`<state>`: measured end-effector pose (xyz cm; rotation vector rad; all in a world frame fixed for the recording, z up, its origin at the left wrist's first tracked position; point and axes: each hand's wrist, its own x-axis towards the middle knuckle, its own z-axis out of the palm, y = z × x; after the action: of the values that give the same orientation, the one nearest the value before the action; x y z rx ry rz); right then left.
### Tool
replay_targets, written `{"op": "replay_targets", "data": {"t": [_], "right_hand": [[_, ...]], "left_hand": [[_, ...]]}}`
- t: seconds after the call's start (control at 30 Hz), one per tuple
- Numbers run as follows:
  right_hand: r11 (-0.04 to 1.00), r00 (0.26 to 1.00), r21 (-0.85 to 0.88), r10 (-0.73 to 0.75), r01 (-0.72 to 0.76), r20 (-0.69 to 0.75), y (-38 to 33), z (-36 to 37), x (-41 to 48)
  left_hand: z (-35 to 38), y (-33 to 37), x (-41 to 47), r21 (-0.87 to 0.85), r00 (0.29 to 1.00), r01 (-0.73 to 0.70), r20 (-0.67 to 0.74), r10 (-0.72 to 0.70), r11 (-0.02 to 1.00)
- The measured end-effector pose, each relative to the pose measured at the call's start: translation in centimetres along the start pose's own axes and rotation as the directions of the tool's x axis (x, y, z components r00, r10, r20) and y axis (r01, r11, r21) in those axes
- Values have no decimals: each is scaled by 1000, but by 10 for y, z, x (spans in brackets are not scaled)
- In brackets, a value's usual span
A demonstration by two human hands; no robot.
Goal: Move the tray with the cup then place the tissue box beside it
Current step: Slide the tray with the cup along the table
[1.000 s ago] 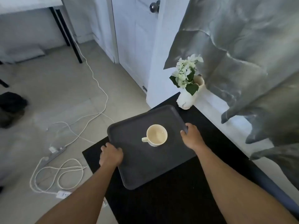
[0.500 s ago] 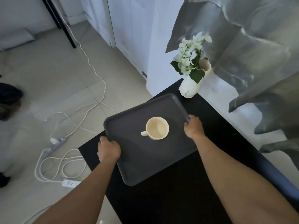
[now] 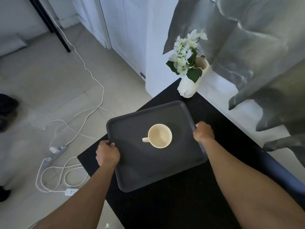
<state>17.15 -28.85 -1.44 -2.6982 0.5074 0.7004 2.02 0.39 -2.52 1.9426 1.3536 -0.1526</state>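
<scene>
The left hand (image 3: pixel 107 152) and right hand (image 3: pixel 204 132) each clench a long edge of the dark tray (image 3: pixel 137 171), over the black table (image 3: pixel 181 204). Midway between the fingers, the cream cup (image 3: pixel 160 136) stands upright and loose. The tray looks stiff, light and smooth, so the cup probably slides if tilted; opposite-edge grips suit it.

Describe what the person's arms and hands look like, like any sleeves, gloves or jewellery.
Both forearms are bare right up to the bottom edge of the picture, so no sleeves show. The left hand and the right hand wear no gloves. No watch, bracelet or strap shows on either wrist. No rings are visible, though the fingers are mostly curled out of sight, so that cannot be ruled out.
</scene>
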Motion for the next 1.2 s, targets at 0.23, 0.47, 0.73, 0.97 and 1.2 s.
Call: {"op": "replay_targets", "data": {"t": [0.23,0.47,0.73,0.97,1.2], "right_hand": [[991,994,79,108,-110,31,38,-13,-17],[959,973,160,228,-232,45,89,-27,-43],[896,950,318,306,-311,68,167,-37,-75],[847,921,367,380,-384,86,225,-38,-96],[745,879,480,457,-463,137,252,-33,-97]], "left_hand": [[6,28,-5,13,995,-90,44,89,996],[23,64,-20,62,960,-258,128,248,964],[57,103,-57,116,859,-478,270,436,871],[94,130,-85,89,767,-586,382,515,806],[127,164,-100,76,695,-656,451,561,751]]}}
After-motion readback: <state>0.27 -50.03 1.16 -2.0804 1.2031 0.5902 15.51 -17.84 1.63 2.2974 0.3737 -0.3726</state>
